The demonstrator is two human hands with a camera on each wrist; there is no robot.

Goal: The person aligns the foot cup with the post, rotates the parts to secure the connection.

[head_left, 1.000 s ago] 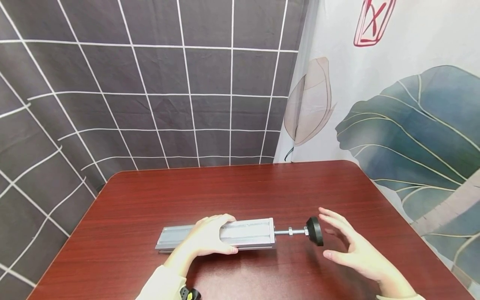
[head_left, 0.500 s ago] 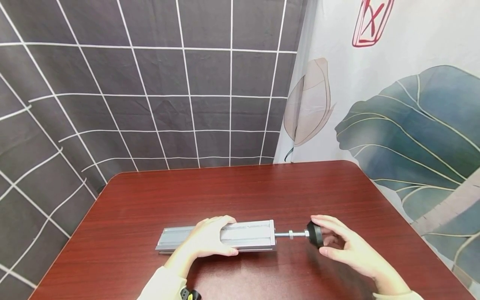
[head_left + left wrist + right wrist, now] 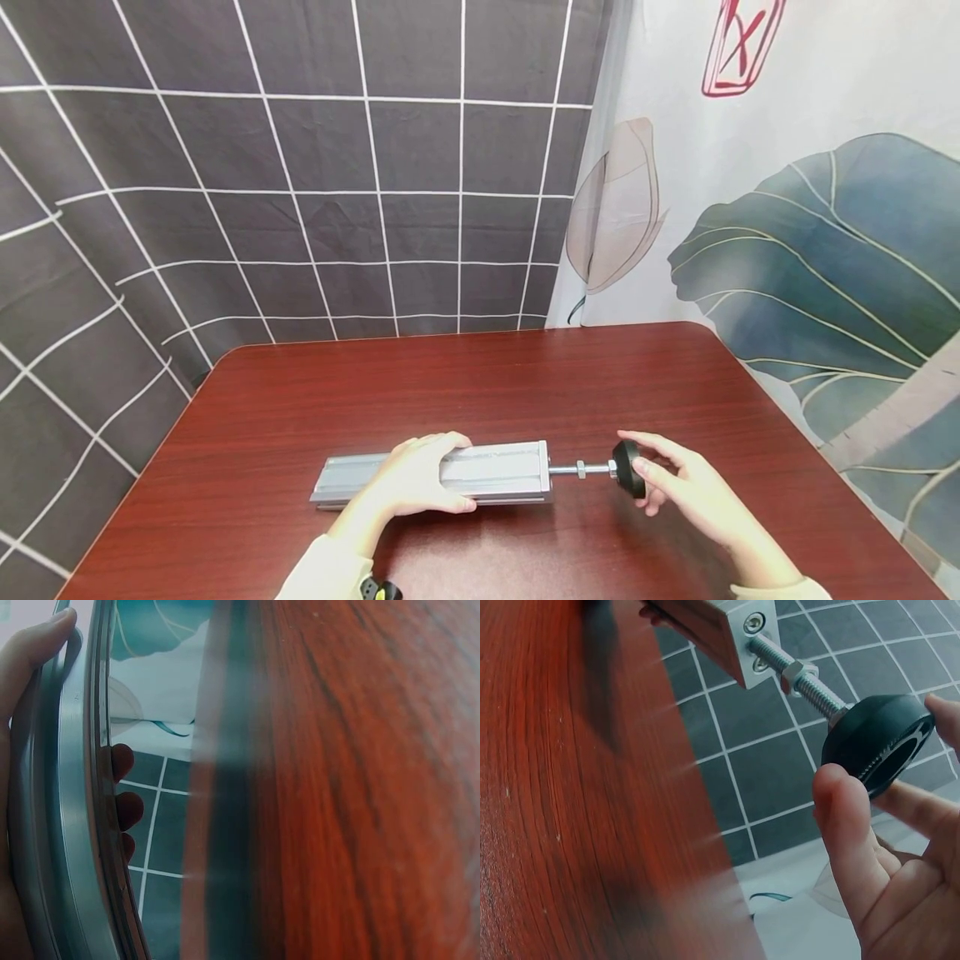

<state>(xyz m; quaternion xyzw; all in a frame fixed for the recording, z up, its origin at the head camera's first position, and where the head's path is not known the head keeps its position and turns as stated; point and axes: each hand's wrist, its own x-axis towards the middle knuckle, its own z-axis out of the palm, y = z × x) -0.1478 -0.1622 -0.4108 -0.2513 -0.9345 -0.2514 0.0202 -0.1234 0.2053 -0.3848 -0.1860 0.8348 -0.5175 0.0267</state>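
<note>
A: Where is the aluminium profile, and what is the left hand doing to it?

B: The profile is held lengthwise with the wood-grain tabletop below it; the left wrist view shows a gap between them. The left hand grips the profile's middle, thumb along one side and fingertips curled round the other, probably to stop it twisting

A: What comes out past the profile's end?

B: A threaded rod stands straight out from the profile's end plate. A hex nut sits partway along, and a black levelling foot is at the tip

A: And the right hand?

B: It pinches the foot by its rim, reaching in from the side away from the profile. The wide rim likely gives better purchase than the thin rod, and this hold leaves rod and nut uncovered

A: Anything behind the profile?

B: A dark grid-patterned backdrop
</note>
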